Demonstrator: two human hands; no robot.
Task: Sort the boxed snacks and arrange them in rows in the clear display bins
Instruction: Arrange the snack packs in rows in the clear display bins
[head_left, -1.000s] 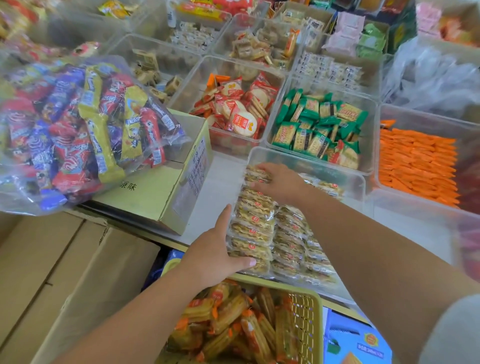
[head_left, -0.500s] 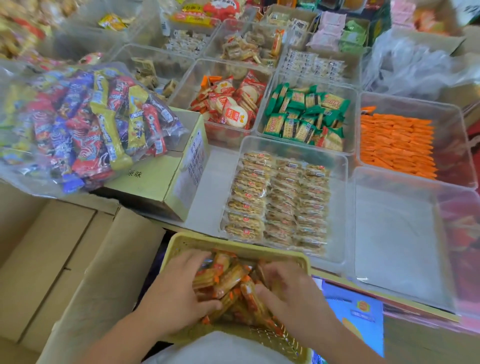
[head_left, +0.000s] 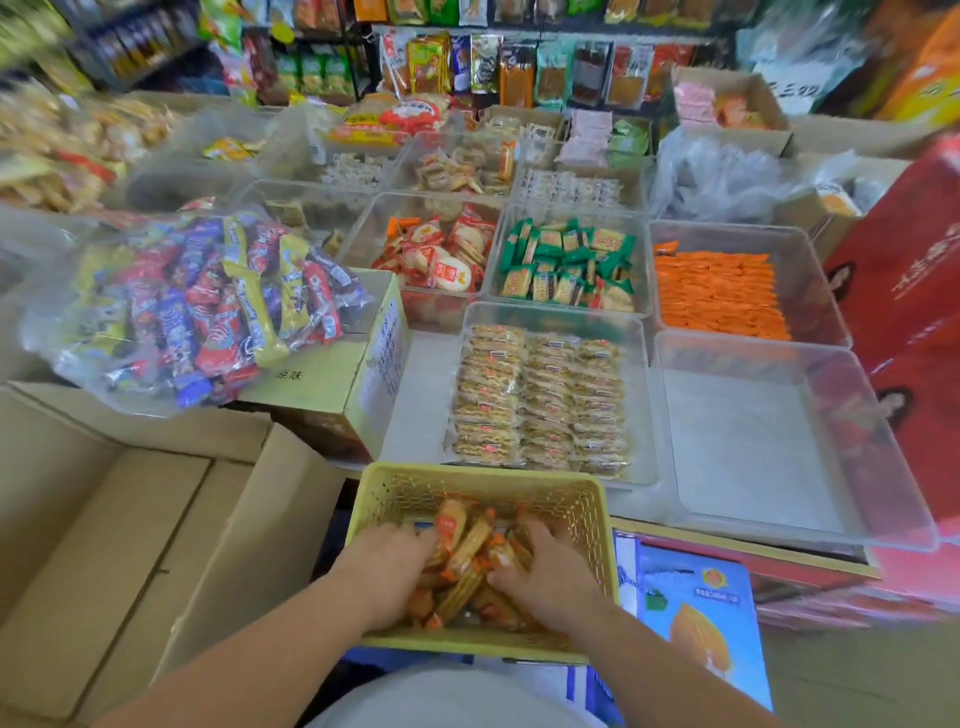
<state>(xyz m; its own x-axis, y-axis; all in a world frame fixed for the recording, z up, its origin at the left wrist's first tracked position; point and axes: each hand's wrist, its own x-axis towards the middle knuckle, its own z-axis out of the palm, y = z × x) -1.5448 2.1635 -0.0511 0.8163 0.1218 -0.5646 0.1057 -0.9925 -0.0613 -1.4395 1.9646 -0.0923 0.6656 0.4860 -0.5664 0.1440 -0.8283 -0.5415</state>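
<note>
head | left hand (head_left: 387, 577) and right hand (head_left: 553, 577) — fingers curled into the orange-wrapped packets (head_left: 467, 553), seemingly gripping a bunch between them | packets lie in the yellow basket (head_left: 589, 514), near centre | just beyond — clear bin (head_left: 643, 415) with biscuit packs (head_left: 540, 400) in rows

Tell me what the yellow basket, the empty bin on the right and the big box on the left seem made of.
Yellow basket: likely moulded plastic, matte, judging by its lattice walls. Empty bin: clear, glossy rigid plastic; things beyond show through its walls. Big box: plain brown cardboard, dull, with folded flaps and creases.
</note>
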